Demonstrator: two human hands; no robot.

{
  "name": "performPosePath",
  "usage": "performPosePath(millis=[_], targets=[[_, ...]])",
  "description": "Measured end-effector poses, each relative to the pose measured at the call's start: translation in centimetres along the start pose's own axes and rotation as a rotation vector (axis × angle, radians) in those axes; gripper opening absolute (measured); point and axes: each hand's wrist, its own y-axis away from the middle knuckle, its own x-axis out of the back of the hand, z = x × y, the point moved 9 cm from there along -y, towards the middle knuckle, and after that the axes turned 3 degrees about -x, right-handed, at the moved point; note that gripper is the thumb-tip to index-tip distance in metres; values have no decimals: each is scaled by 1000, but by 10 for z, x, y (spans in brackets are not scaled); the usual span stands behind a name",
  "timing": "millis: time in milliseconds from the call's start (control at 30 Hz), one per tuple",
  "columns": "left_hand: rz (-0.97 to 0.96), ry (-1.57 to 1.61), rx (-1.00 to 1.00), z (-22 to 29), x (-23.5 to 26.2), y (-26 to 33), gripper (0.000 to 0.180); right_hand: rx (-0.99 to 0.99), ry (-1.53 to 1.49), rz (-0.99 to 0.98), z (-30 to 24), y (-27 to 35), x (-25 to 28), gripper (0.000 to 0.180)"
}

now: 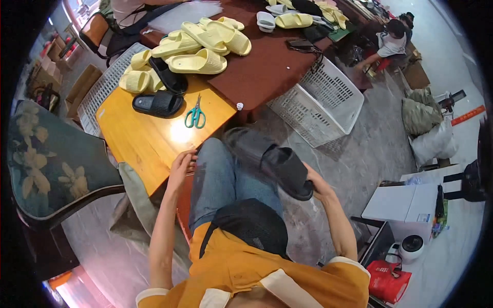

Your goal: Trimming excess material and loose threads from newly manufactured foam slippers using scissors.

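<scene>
My right hand point(319, 184) grips a black slide slipper point(286, 167) by one end and holds it above my lap. The slipper is smeared by motion at its far end, and I cannot tell whether a second one lies against it. Beside the near edge of the wooden table point(138, 149), my left hand point(181, 165) hangs with loosely bent fingers and nothing in it. Teal-handled scissors point(195, 115) lie on that table. Left of them are two more black slippers, one flat point(158, 104) and one leaning point(168, 77) near the yellow slippers point(205, 61).
A reddish-brown table point(262, 77) adjoins the wooden one, with more slippers point(294, 20) at its far end. On the floor to the right stands a white plastic crate point(328, 97). A floral chair point(56, 164) is at my left. One person point(393, 43) sits far right, another point(134, 10) far left.
</scene>
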Motion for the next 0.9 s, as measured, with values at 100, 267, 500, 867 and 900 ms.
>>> performPosePath(millis=[100, 267, 500, 867, 900], targets=[[66, -56, 94, -19, 17, -8, 27, -62, -209, 531, 7, 12, 126, 44], [112, -140, 17, -33, 43, -42, 28, 449, -436, 296, -108, -35, 215, 59], [246, -343, -29, -28, 101, -60, 28, 95, 171, 52, -40, -187, 29, 58], [364, -1114, -553, 89, 73, -162, 29, 722, 1387, -57, -20, -315, -262, 37], [392, -1186, -609, 104, 63, -173, 30, 764, 1558, 2, -14, -322, -272, 41]])
